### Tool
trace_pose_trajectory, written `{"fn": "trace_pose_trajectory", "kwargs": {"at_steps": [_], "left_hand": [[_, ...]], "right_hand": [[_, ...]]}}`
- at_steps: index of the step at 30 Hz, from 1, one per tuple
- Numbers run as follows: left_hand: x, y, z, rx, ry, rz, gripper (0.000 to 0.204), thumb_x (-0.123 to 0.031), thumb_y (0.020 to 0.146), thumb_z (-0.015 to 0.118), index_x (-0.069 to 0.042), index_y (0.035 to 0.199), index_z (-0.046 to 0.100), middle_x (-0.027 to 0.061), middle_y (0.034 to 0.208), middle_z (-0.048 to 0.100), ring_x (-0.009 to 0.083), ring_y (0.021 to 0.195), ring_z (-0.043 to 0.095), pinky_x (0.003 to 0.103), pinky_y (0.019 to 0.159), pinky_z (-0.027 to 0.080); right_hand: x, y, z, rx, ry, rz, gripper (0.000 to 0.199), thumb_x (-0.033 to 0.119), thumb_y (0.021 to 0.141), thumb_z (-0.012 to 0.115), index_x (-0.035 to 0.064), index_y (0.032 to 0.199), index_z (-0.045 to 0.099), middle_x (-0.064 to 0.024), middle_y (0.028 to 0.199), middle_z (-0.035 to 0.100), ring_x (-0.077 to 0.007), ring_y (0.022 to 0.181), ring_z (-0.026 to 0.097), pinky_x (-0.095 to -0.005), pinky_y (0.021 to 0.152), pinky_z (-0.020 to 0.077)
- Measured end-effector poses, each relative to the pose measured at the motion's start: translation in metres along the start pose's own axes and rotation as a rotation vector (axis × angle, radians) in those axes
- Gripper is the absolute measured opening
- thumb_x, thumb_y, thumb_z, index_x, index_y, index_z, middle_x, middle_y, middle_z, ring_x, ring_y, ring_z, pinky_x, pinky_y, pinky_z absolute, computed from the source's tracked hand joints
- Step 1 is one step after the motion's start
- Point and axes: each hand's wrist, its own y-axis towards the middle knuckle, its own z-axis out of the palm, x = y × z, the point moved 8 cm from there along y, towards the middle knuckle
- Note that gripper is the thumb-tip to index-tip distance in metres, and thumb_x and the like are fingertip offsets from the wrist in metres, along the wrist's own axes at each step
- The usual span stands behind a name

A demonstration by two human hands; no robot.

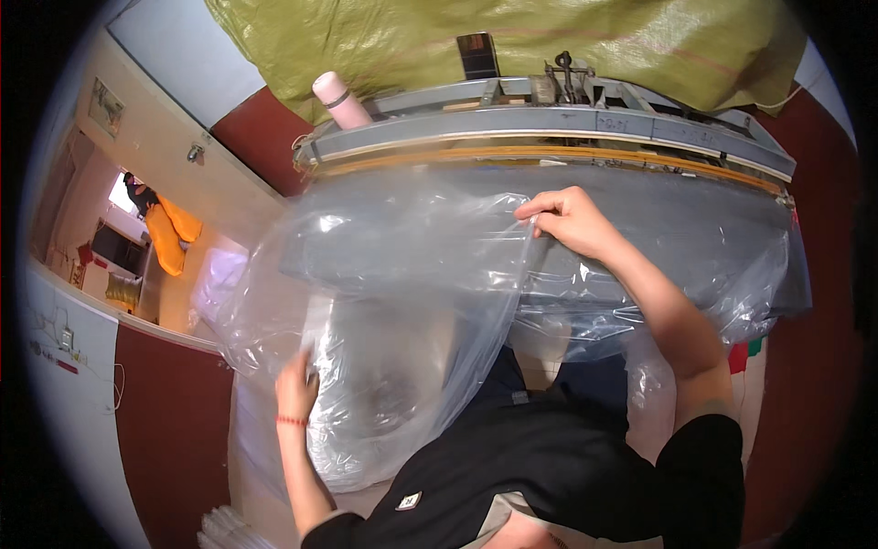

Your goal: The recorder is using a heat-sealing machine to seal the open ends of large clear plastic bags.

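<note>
A large clear plastic sheet (393,247) spreads in front of me, rumpled and shiny, over a long grey bench-like surface. My right hand (572,220) is closed, pinching an edge of this sheet between thumb and fingertips near the middle of the surface. From there a fold of film runs down toward my lap. Lower and to the left, my left hand (295,389), with a red band at the wrist, has its fingers curled against the sheet's hanging part. Its fingertips are slightly blurred, and the grip is partly hidden.
Behind the sheet runs a long grey metal frame (549,119) with a clamp-like fitting (564,78). A pink bottle (340,99) and a dark phone-like object (476,57) stand along it. Yellow-green woven sheeting (622,41) covers the back. An opened door (174,137) is at left.
</note>
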Motion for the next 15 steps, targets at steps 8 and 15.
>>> {"fn": "trace_pose_trajectory", "kwargs": {"at_steps": [8, 15], "left_hand": [[-0.302, 0.182, 0.001, -0.312, 0.000, 0.820, 0.069, -0.003, 0.060, 0.069, -0.003, 0.122, 0.040, 0.0155, 0.128, 0.039, 0.0306, 0.120, 0.036, 0.039, 0.097, 0.030], [-0.394, 0.245, 0.022, 0.250, -1.366, 0.441, 0.002, -0.007, 0.080, 0.055, -0.008, 0.081, 0.055, -0.0059, 0.065, 0.051, 0.0020, 0.052, 0.040, 0.017, 0.045, 0.030]], "right_hand": [[0.015, -0.075, -0.036, -0.077, 0.229, 0.103, 0.026, -0.001, 0.075, 0.045, -0.0024, 0.094, 0.063, -0.0103, 0.085, 0.064, -0.0092, 0.066, 0.057, -0.0214, 0.061, 0.0442], [-0.022, -0.142, -0.108, -0.216, -0.016, 0.190, 0.018, 0.002, 0.074, 0.054, 0.0011, 0.088, 0.065, -0.0072, 0.087, 0.062, -0.0111, 0.076, 0.057, -0.0218, 0.063, 0.0429]]}}
